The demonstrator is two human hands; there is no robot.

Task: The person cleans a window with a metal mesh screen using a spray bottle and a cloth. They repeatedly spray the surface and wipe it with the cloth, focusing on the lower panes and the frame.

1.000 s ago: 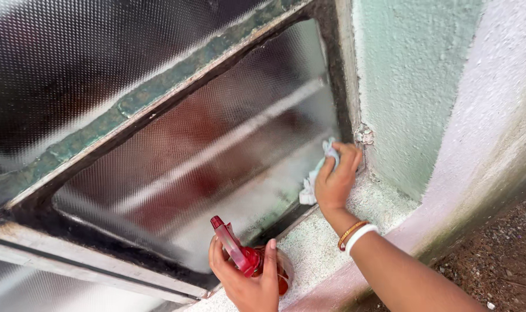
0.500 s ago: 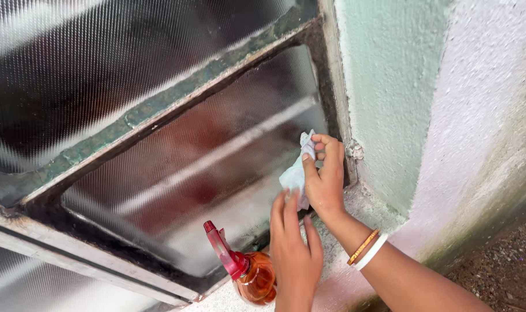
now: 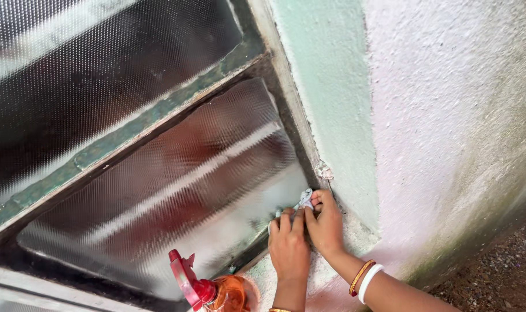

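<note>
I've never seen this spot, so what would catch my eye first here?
Two bare hands meet at the lower right corner of the textured glass window pane, the left hand and right hand pressing a small pale crumpled cloth there. An orange spray bottle with a red trigger stands on the sill below.

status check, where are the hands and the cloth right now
Left hand and right hand side by side, both pinching the cloth at the pane's lower right corner. Spray bottle stands untouched on the sill. Nothing in the way.
</note>
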